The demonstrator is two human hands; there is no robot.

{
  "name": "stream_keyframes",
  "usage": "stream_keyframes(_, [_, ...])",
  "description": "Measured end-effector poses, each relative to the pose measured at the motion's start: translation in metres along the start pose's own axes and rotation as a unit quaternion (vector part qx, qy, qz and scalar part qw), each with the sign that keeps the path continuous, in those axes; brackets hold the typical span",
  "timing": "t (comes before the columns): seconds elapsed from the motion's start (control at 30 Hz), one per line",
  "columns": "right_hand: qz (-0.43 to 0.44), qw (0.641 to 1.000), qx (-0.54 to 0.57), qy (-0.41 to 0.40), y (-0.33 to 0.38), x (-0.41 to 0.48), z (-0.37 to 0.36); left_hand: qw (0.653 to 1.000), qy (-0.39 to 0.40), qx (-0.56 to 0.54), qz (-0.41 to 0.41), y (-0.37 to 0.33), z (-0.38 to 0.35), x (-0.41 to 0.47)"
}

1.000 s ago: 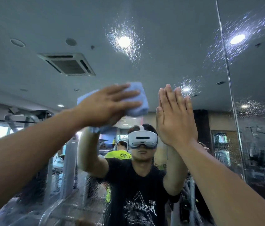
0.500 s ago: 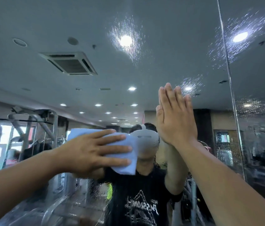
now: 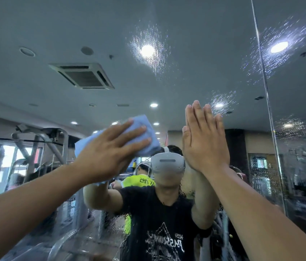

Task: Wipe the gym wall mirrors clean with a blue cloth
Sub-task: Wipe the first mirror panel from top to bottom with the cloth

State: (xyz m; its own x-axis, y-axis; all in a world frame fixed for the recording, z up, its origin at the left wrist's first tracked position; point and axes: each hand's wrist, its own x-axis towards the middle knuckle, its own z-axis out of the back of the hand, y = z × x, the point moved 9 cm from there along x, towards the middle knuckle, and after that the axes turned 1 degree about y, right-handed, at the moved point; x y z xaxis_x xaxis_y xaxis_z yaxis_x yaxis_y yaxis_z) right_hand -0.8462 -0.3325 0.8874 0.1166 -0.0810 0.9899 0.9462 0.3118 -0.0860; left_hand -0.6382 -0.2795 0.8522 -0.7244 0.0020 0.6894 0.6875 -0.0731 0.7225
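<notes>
Blue cloth (image 3: pixel 139 120) under left hand (image 3: pixel 109 153); shirt print (image 3: pixel 164 242) mirrored, perhaps PASSION

Wet wall mirror (image 3: pixel 204 44) under blue cloth (image 3: pixel 142 119) and flat right hand (image 3: pixel 204 140).

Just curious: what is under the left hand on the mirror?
A blue cloth lies under the left hand, pressed against the mirror by straight fingers. The glass behind the cloth is covered, so its state cannot be seen.
</notes>
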Motion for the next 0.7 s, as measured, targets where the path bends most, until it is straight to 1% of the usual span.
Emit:
stream_keyframes(0.07, [-0.001,1.000,-0.002,-0.010,0.000,0.000,0.001,0.996,0.035,-0.004,-0.082,-0.015,-0.002,-0.009])
stream_keyframes(0.1, [-0.001,1.000,-0.003,-0.013,0.000,0.000,0.001,0.993,0.048,-0.003,-0.111,-0.015,-0.003,-0.011])
stream_keyframes(0.13, [-0.002,1.000,-0.004,-0.013,0.000,0.000,0.001,0.991,0.055,-0.001,-0.122,-0.007,-0.003,-0.009])
stream_keyframes(0.17, [-0.001,1.000,-0.005,-0.011,0.000,0.000,0.000,0.992,0.054,0.003,-0.115,0.006,-0.004,-0.005])
stream_keyframes(0.2, [-0.002,1.000,-0.006,-0.009,0.000,0.000,-0.001,0.995,0.043,0.010,-0.084,0.023,-0.002,0.003])
stream_keyframes(0.23, [-0.003,1.000,-0.008,-0.008,0.000,0.000,-0.001,0.999,0.024,0.019,-0.035,0.044,0.001,0.014])
stream_keyframes(0.27, [-0.004,1.000,-0.008,-0.007,0.000,0.001,-0.001,0.999,0.001,0.021,0.031,0.064,0.006,0.024])
stream_keyframes(0.3, [-0.004,1.000,-0.007,-0.006,0.000,0.001,-0.001,0.994,-0.020,0.008,0.110,0.081,0.011,0.032])
stream_keyframes(0.37, [-0.005,1.000,-0.003,0.001,0.000,0.001,-0.001,0.962,-0.042,-0.028,0.268,0.102,0.015,0.040])
stream_keyframes(0.4, [-0.003,1.000,-0.001,0.005,0.000,0.001,-0.001,0.949,-0.039,-0.031,0.311,0.102,0.012,0.043])
stream_keyframes(0.43, [-0.002,1.000,0.001,0.007,0.000,0.001,-0.001,0.948,-0.033,-0.027,0.317,0.094,0.010,0.048])
stream_keyframes(0.47, [-0.002,1.000,0.002,0.006,0.000,0.001,-0.001,0.958,-0.027,-0.019,0.285,0.079,0.009,0.053])
stream_keyframes(0.5, [-0.002,1.000,0.002,0.003,0.000,0.001,0.000,0.976,-0.017,-0.006,0.219,0.061,0.006,0.055])
stream_keyframes(0.53, [-0.001,1.000,0.000,-0.002,0.001,0.001,0.000,0.991,-0.013,0.013,0.134,0.038,0.004,0.053])
stream_keyframes(0.57, [-0.001,1.000,-0.002,-0.007,0.001,0.000,0.001,0.998,-0.008,0.028,0.051,0.017,0.002,0.043])
stream_keyframes(0.6, [0.000,1.000,-0.003,-0.011,0.001,0.000,0.001,0.999,0.000,0.036,-0.012,0.000,0.001,0.030])
stream_keyframes(0.63, [0.002,1.000,-0.005,-0.013,0.001,0.000,0.001,0.998,0.018,0.033,-0.051,-0.009,0.001,0.017])
stream_keyframes(0.7, [0.006,1.000,-0.011,-0.018,0.000,0.000,0.001,0.996,0.042,0.022,-0.076,-0.005,0.001,-0.001])
